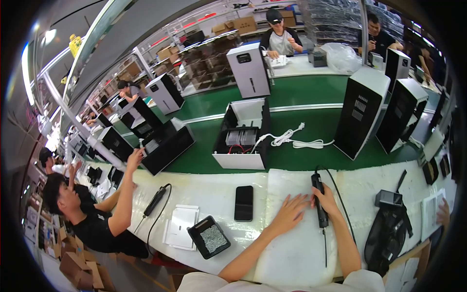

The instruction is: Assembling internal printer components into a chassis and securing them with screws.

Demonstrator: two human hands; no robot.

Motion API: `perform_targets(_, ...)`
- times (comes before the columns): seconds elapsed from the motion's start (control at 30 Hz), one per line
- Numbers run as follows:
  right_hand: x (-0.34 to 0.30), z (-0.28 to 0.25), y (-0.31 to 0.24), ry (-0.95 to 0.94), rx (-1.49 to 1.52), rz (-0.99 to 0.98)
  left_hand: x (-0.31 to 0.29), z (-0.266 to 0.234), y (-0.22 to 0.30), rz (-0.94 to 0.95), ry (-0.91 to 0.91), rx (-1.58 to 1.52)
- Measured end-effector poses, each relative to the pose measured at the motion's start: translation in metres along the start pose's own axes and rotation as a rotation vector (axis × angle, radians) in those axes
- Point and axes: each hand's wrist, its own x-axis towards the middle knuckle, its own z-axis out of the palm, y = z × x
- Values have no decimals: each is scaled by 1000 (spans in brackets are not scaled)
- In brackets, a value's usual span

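Note:
My right hand (329, 200) is wrapped round a black electric screwdriver (318, 199), whose long thin bit points back toward me over the white padded bench (292, 248). A cable runs from the screwdriver's far end. Just left of it lies my left hand (290, 213), palm down on the bench with fingers stretched out, their tips close to the screwdriver. Beyond my hands, on the green conveyor (296, 158), an opened white and black appliance housing (239, 160) lies with its inner parts and red wires showing. From it a bundled white power cord (311, 144) trails to the right.
Left of my hands lie a black phone (243, 203), a black bin of small screws (213, 238), white panels (181, 226) and another electric screwdriver (154, 202). A black bag (387, 238) lies right. Tall housings (361, 114) stand on the conveyor. A co-worker (92, 219) reaches across at left.

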Motion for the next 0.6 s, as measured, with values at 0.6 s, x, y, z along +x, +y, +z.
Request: perform_targets(0.6, -7, 29, -2, -24, 35, 17, -19, -14, -13, 31, -10, 97)
